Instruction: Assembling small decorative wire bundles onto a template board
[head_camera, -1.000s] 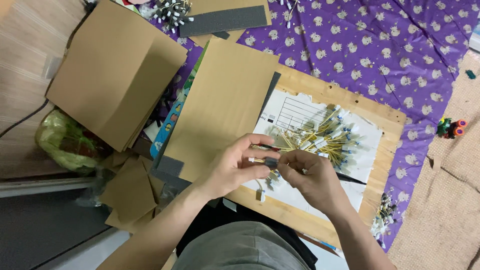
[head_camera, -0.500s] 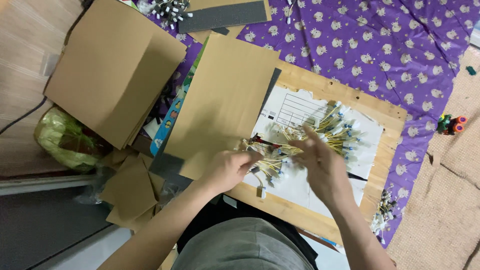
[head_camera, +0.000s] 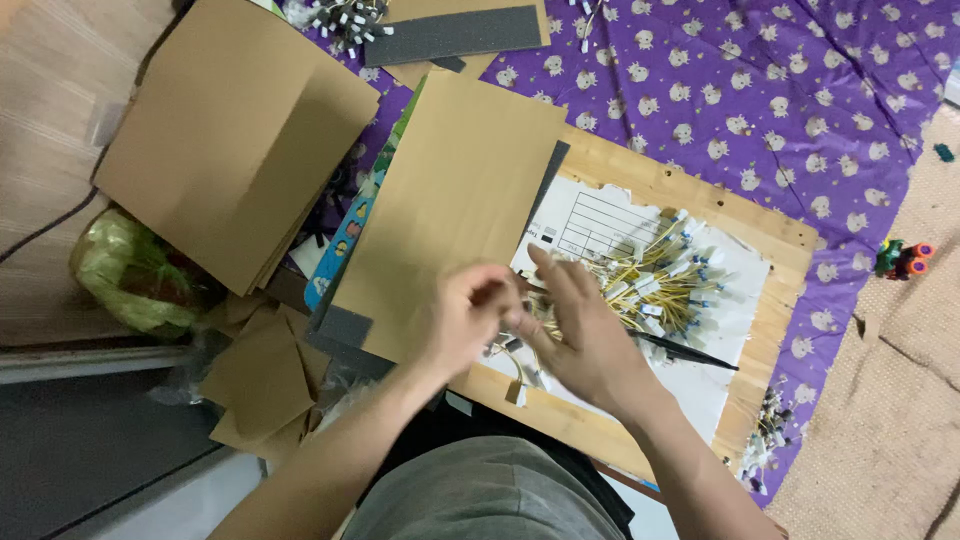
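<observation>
since half a second ago the right hand (head_camera: 590, 340) has slid back left off the pile, and the left hand (head_camera: 468, 318) has lifted a bit to meet it, so both now sit together at the near-left edge of the wooden board (head_camera: 770, 240).

going left to right: a stack of cardboard sheets (head_camera: 235, 140) on the floor, a green bag (head_camera: 125, 270) below it, then a tan sheet (head_camera: 450, 200) leaning over the board's left edge. left hand is curled, fingertips pinched, though it's blurred so i can't tell exactly on what. right hand is flatter, fingers stretched toward it. the pile of yellow wired parts (head_camera: 650, 275) lies on white paper (head_camera: 735, 285) mid-board, just right of the hands. they look light, thin, bendy and tangle-prone, so i'd pinch one by its end cap rather than the wire. a black stick (head_camera: 690, 352) lies beside them.
</observation>
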